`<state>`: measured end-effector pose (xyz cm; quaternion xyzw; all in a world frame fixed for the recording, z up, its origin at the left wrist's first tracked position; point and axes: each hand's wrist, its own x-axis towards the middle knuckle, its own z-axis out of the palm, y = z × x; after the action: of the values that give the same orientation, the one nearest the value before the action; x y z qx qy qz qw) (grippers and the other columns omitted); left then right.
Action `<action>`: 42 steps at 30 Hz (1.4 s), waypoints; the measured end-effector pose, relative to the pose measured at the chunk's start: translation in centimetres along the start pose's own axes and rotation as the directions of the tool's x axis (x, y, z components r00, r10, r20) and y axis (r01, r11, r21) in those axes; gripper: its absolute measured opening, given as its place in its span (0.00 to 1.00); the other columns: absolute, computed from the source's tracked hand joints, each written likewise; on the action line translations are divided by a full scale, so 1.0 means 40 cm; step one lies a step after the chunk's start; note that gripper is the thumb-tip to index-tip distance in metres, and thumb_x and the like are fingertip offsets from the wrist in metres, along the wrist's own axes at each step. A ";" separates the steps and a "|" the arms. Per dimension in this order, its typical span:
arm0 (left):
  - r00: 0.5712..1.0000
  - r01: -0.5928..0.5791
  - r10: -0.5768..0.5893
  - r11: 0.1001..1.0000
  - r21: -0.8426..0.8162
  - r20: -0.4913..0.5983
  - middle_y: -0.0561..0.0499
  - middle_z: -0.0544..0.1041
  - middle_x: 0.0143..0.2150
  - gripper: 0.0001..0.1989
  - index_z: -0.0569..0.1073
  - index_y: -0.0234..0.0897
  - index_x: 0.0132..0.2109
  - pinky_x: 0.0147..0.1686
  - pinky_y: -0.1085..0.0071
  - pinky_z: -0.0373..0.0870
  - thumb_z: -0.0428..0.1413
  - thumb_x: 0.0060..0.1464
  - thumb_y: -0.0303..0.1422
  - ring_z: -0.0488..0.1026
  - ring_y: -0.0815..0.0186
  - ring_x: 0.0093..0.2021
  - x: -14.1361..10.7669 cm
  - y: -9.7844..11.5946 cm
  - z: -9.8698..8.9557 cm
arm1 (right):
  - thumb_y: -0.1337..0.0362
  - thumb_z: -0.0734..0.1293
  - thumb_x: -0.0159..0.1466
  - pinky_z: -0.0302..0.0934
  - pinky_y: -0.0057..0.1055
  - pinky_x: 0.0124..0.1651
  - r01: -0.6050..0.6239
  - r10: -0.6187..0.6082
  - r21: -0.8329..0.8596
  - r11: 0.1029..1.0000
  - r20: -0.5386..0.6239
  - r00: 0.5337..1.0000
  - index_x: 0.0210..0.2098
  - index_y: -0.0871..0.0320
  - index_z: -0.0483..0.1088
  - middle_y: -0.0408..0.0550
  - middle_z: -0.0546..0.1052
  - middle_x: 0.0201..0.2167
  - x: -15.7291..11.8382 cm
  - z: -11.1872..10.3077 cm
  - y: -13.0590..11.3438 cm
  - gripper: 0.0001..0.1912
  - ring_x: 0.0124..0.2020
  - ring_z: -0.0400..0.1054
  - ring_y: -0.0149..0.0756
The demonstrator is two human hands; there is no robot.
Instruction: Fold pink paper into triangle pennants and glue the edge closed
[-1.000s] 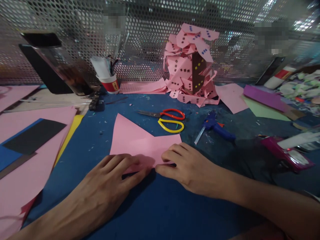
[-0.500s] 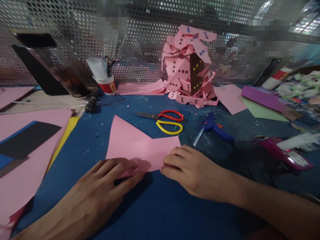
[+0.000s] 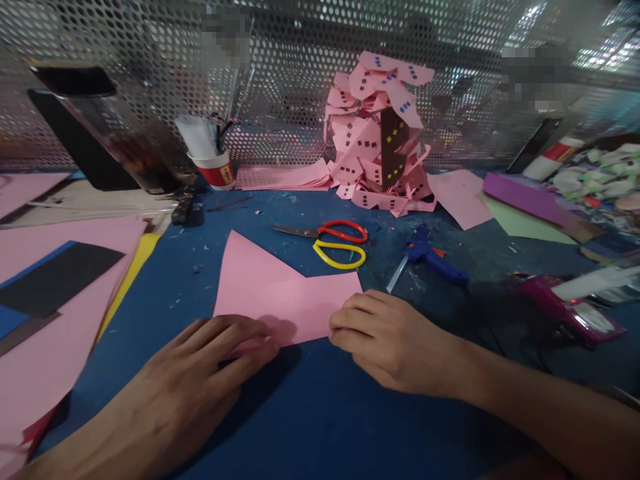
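A piece of pink paper [image 3: 280,293] with a notch in its far edge lies on the blue table in front of me. My left hand [image 3: 220,353] pinches its near left edge between thumb and fingers. At the paper's right end, my right hand [image 3: 380,333] is closed on the near right corner, its fingertips partly hidden. Just beyond the paper are scissors [image 3: 325,243] with one red and one yellow handle. A blue glue gun [image 3: 430,257] rests to the right, beyond my right hand.
Pink paper sheets [image 3: 60,360] with dark pieces on top lie at left. A heap of dotted pink paper pieces [image 3: 367,147] stands at the back, near a paper cup [image 3: 215,171] of sticks. A magenta device [image 3: 570,310] sits at right, with purple paper [image 3: 525,197] behind.
My left thumb has drawn back slightly to the left along the paper's near edge. My right hand has shifted a little to the right. The paper stays nearly in place.
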<state>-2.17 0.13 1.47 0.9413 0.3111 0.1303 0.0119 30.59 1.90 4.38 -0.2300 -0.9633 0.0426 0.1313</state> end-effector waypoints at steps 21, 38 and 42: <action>0.996 -0.025 0.021 0.998 -0.052 -0.081 0.53 0.80 0.59 0.20 0.75 0.49 0.59 0.51 0.63 0.80 0.50 0.65 0.26 0.77 0.59 0.57 -0.003 -0.019 -0.023 | 0.71 0.63 0.71 0.65 0.38 0.48 -0.009 0.010 0.026 1.000 -0.059 0.998 0.40 0.61 0.77 0.50 0.80 0.43 -0.009 0.001 0.009 0.10 0.44 0.70 0.39; 0.996 -0.033 0.027 0.996 -0.078 -0.082 0.56 0.80 0.57 0.20 0.75 0.50 0.56 0.53 0.69 0.78 0.50 0.65 0.24 0.78 0.65 0.55 -0.026 -0.047 -0.027 | 0.72 0.63 0.69 0.66 0.36 0.46 0.027 -0.024 0.019 0.999 -0.144 0.989 0.36 0.63 0.77 0.49 0.81 0.39 -0.010 0.003 0.015 0.10 0.41 0.71 0.38; 0.997 -0.044 0.039 0.995 -0.085 -0.065 0.57 0.79 0.60 0.21 0.75 0.49 0.59 0.56 0.69 0.77 0.49 0.66 0.24 0.78 0.64 0.58 -0.035 -0.061 -0.022 | 0.73 0.63 0.69 0.66 0.36 0.45 0.036 -0.034 0.010 0.999 -0.157 0.987 0.36 0.63 0.77 0.48 0.81 0.38 -0.010 0.000 0.015 0.10 0.40 0.71 0.38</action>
<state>-4.88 1.22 1.75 0.9416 0.2859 0.1735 0.0403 31.19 2.24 4.22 -0.2149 -0.9537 0.0285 0.2087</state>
